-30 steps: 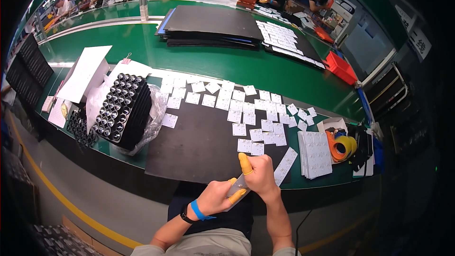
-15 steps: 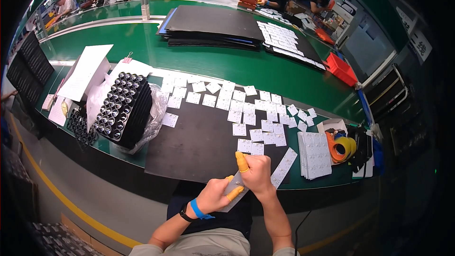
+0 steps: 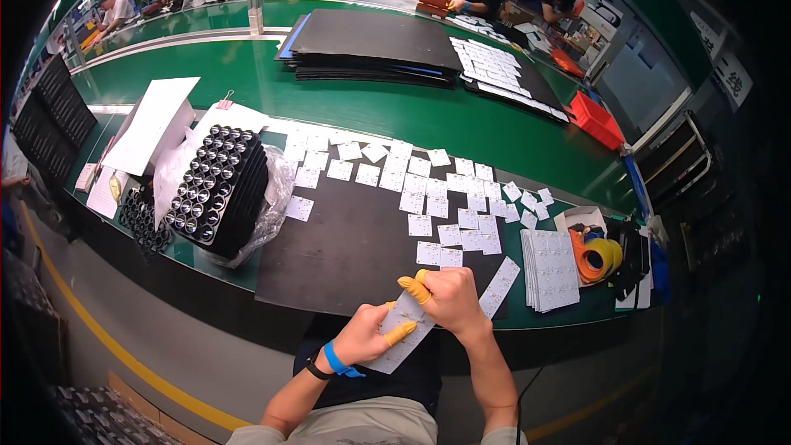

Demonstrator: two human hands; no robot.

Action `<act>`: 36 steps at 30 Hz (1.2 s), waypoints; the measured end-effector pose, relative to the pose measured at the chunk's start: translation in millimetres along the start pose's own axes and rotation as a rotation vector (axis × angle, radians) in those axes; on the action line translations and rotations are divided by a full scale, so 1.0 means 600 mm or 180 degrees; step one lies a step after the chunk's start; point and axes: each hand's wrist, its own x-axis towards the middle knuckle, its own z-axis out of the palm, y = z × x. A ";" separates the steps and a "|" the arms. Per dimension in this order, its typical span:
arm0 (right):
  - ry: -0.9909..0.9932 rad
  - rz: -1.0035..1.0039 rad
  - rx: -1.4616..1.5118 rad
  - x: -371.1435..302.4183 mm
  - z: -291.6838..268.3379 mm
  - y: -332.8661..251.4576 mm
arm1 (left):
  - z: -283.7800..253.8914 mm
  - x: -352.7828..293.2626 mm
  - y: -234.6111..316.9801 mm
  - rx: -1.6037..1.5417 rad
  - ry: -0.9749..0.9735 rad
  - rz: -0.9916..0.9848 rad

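Note:
Between my two hands, near my body, is a white circuit board strip point(image 3: 407, 321). My left hand point(image 3: 368, 338) grips its lower left side, the thumb in a yellow finger cot lying on its face. At the upper end, my right hand point(image 3: 449, 301) is closed on the strip, with yellow cots on its thumb and a finger. A second white board strip point(image 3: 499, 288) lies on the bench, just right of my right hand. Ahead, many small white square boards point(image 3: 419, 225) are spread over a black mat point(image 3: 329, 257). The fingers under the strip are hidden.
Left on the green bench stands a stack of black trays point(image 3: 210, 189) with round reflector cups, in clear plastic. To the right are a pile of white board panels point(image 3: 549, 270) and tape rolls point(image 3: 595, 259). Behind lie stacked black sheets point(image 3: 375, 41); co-workers sit beyond.
The strip has turned to show more of its face. My right hand has shifted slightly right and down, its yellow-tipped thumb now tilted left instead of pointing up.

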 end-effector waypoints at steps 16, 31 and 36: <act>-0.0820 0.0479 0.1427 0.025 -0.028 -0.010 | 0.002 -0.013 0.019 -0.0056 0.0068 0.0374; -0.1638 0.0949 0.3279 0.038 -0.024 -0.008 | -0.008 -0.033 0.067 0.0271 -0.0031 0.0669; -0.1540 0.1150 0.3393 0.025 -0.004 -0.004 | -0.014 -0.038 0.051 0.0485 -0.0164 0.0541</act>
